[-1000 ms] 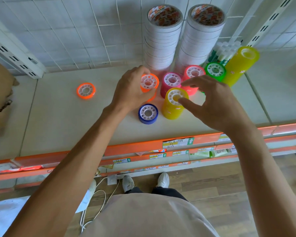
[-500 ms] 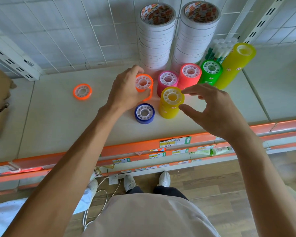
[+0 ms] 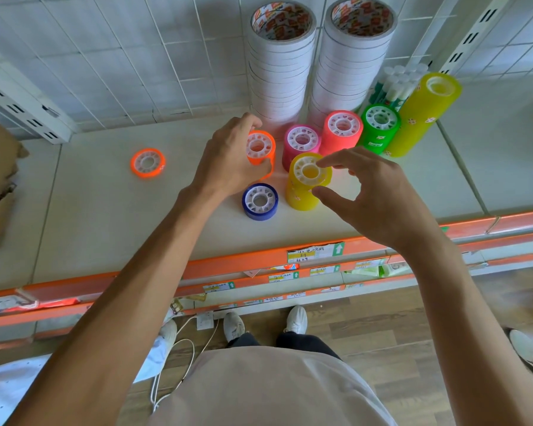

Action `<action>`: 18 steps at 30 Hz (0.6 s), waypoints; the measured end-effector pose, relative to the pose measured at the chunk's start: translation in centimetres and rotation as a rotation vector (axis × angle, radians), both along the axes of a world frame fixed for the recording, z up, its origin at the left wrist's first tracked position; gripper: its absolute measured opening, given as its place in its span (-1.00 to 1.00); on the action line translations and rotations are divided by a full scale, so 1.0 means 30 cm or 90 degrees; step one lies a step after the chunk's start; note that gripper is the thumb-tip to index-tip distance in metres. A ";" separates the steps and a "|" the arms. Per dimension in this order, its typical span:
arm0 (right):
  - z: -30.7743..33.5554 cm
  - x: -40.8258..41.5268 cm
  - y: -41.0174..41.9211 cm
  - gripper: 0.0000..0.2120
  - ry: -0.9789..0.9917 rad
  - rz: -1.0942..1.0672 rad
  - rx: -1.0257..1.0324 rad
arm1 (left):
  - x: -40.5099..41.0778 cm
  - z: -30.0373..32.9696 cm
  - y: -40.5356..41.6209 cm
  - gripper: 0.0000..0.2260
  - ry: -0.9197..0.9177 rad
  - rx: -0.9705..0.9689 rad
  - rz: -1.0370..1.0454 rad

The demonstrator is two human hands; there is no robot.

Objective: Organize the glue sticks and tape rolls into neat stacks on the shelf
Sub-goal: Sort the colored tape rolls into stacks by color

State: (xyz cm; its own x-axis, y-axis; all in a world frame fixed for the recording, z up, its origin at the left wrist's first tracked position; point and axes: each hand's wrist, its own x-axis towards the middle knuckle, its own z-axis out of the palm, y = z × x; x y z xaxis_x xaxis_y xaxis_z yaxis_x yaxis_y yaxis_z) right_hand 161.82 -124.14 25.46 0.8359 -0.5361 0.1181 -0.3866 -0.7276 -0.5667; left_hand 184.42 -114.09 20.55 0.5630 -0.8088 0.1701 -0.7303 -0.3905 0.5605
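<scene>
On shelf [image 3: 105, 210], L hand [image 3: 228, 161] fingers grip orange stack [image 3: 260, 147] (R hand [image 3: 373, 195] fingers loose).

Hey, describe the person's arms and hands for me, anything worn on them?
Both forearms are bare, with no sleeves in view. The left hand and right hand show no gloves, rings, watch or bracelets. A light beige shirt covers the torso below.

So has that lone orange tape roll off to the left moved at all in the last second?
No. The single orange tape roll lies flat in the same spot on the beige shelf, equally far from the blue tape roll; only the camera shifted.
</scene>
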 end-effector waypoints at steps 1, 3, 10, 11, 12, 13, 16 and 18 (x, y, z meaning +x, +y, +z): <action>0.001 0.002 0.002 -0.67 -0.002 0.002 0.000 | 0.001 -0.003 0.000 -0.50 0.003 0.001 0.001; 0.004 0.009 0.008 -0.67 -0.008 0.006 0.001 | 0.001 -0.006 -0.002 -0.46 0.019 0.002 0.014; 0.017 0.040 0.031 -0.69 -0.012 0.014 0.000 | 0.005 0.005 -0.019 -0.51 0.046 0.032 0.051; 0.017 0.047 0.034 -0.70 -0.014 0.013 -0.005 | 0.008 0.007 -0.020 -0.51 0.050 0.037 0.052; 0.017 0.056 0.040 -0.70 -0.015 0.012 -0.011 | 0.010 0.007 -0.020 -0.52 0.052 0.041 0.052; 0.019 0.065 0.045 -0.70 -0.016 0.010 -0.017 | 0.012 0.010 -0.020 -0.52 0.053 0.044 0.050; 0.029 0.097 0.061 -0.71 -0.027 0.019 -0.032 | 0.013 0.013 -0.021 -0.50 0.057 0.050 0.036; 0.040 0.115 0.072 -0.73 -0.040 0.023 -0.034 | 0.012 0.015 -0.018 -0.43 0.061 0.064 0.022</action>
